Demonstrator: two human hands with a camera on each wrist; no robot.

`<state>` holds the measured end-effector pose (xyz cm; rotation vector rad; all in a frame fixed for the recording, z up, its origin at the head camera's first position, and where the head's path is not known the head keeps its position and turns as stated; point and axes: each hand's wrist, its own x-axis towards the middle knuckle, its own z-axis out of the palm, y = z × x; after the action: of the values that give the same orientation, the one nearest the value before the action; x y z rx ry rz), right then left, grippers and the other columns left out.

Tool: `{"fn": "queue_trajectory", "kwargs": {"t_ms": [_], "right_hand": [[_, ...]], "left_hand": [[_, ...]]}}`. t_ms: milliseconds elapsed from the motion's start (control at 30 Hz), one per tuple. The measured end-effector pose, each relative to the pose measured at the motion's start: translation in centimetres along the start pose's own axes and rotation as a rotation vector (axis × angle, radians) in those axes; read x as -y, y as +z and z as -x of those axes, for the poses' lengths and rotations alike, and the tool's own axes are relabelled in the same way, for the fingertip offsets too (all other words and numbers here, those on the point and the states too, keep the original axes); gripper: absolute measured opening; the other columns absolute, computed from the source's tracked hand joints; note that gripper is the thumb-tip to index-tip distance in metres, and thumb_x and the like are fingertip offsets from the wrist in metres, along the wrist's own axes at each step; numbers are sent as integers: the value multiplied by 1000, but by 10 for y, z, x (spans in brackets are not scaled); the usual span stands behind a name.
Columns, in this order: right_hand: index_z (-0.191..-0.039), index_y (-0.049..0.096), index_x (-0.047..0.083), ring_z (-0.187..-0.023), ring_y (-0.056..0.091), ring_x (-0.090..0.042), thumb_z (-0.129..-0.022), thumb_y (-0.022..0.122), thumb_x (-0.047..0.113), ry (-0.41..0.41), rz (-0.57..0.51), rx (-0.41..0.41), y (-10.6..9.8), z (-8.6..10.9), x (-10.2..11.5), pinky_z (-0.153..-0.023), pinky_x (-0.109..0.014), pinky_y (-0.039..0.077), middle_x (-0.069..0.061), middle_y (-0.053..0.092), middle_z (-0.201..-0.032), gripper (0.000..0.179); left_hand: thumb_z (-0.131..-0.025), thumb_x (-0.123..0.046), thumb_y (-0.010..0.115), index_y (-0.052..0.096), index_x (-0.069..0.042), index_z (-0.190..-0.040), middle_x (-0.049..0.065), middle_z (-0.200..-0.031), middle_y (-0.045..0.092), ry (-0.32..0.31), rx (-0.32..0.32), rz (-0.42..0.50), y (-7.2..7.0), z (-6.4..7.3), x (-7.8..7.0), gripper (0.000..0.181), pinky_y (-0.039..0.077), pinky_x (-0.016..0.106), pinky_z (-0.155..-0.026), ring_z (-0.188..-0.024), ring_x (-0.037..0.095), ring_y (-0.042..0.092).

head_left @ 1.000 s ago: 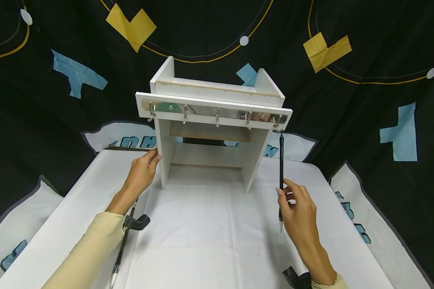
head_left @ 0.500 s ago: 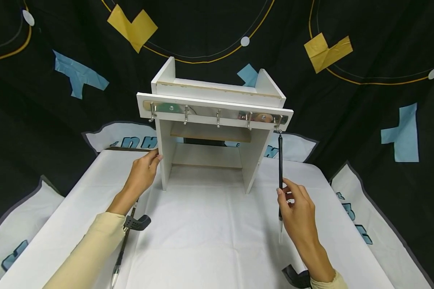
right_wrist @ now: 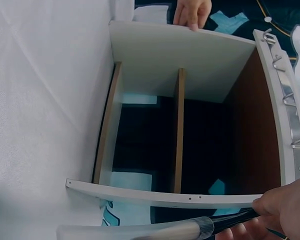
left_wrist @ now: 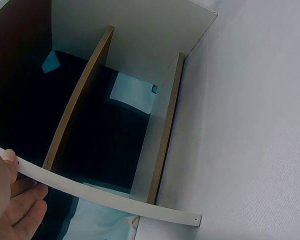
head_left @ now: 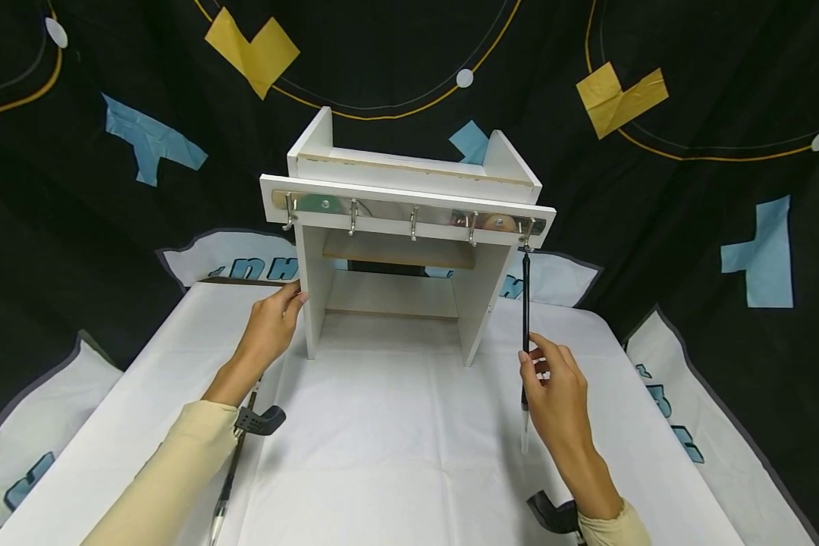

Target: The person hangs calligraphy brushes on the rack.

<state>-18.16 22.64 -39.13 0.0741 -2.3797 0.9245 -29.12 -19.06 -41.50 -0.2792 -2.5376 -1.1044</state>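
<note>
A white shelf unit [head_left: 389, 293] stands on the table, with a row of metal hooks [head_left: 413, 223] along its front rail. My left hand [head_left: 270, 322] pinches the front edge of its left side panel [left_wrist: 110, 196], thumb on one face and fingers on the other. Between thumb and fingers, my right hand [head_left: 558, 390] holds an upright black-handled paintbrush [head_left: 526, 303], bristles down. Its top end meets the rightmost hook [head_left: 528, 236]; whether its loop is over the hook is too small to tell. A clear sleeve [right_wrist: 105, 232] surrounds the bristles in the right wrist view.
Another dark-handled brush [head_left: 228, 481] lies on the white-covered table [head_left: 355, 470] at the left, partly under my left forearm. Behind the shelf hangs a black cloth [head_left: 396, 45] with yellow and blue tape pieces.
My right hand has shifted slightly left with the paintbrush, whose top now sits more directly under the rightmost hook. The left hand keeps its hold on the panel.
</note>
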Motion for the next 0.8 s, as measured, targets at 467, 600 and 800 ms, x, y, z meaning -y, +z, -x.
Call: {"fn": "queue_trajectory", "kwargs": {"t_ms": [467, 600, 800], "right_hand": [[-136, 65, -1, -91, 72, -26, -103, 69, 7, -17, -16, -18, 20, -6, -12, -72, -34, 62, -15, 67, -107, 34], [-136, 64, -1, -92, 73, -28, -103, 69, 7, -19, -29, -22, 28, -9, -16, -72, -30, 60, -16, 67, -109, 34], [-134, 64, -3, -95, 75, -33, -102, 69, 6, -31, -59, -26, 39, -17, -20, -76, -46, 64, -19, 68, -108, 33]], "left_hand": [[-116, -20, 44, 50, 2, -153, 30, -145, 60, 1, -5, -3, 0, 1, 1, 43, 50, 67, -105, -131, 51, 59], [-116, -20, 44, 50, 2, -153, 30, -145, 60, -1, 0, -1, 0, 1, 1, 44, 49, 67, -105, -131, 51, 59], [-116, -21, 44, 51, 2, -152, 30, -144, 60, -3, 0, 0, 0, 1, 2, 44, 50, 66, -105, -131, 50, 59]]}}
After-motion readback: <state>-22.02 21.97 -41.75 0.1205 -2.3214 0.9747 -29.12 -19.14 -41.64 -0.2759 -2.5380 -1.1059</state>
